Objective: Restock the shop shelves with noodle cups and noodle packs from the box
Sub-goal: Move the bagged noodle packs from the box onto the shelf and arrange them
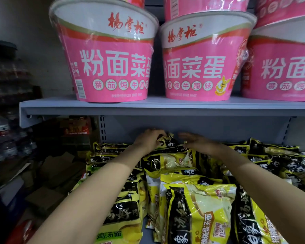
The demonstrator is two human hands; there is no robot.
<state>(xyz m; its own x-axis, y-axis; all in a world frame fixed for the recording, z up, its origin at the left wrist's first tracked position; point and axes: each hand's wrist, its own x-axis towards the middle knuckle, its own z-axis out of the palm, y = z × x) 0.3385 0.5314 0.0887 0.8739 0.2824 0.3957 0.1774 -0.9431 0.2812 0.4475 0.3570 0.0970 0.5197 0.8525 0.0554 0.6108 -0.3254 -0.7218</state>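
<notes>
Yellow-and-black noodle packs (197, 205) lie piled across the lower shelf. Both my arms reach to the back of it. My left hand (149, 140) has its fingers curled over the top of a noodle pack (167, 140) at the rear of the pile. My right hand (195, 140) lies flat with straight fingers just right of that pack, touching the packs beneath. On the grey upper shelf (157, 106) stand big pink noodle cups (111, 67), with more stacked above them.
To the left of the shelf unit are water bottles (2, 138), flattened cardboard (48, 173) on the floor and a red package (23, 231). More packs (280, 155) fill the shelf's right side. The upper shelf hangs low over my hands.
</notes>
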